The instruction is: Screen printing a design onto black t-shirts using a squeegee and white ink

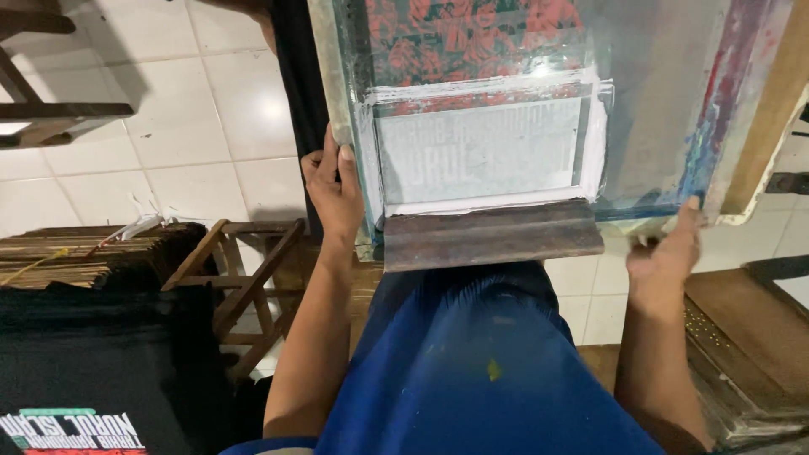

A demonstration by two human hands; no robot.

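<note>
Blue shirt (472,371) nearest — hands (333,190) gripping screen frame (539,126) edges — white tiled floor (194,109).

You stand in a small screen-printing workshop, set up by hand rather than as a factory line. The evidence lies before you: a framed printing screen (522,126) stained with red, blue and white ink, its mesh masked with pale tape around a stencil panel, and a worn wooden squeegee (493,234) resting across its near edge. Black printed shirts (76,396) lie stacked at lower left, one showing a finished red-and-white design. Beside them sit a pile of flat boards (84,253) and a rough wooden stand (249,278). The floor is plain white tile (194,109), and ink smears mark the screen's frame.
</note>
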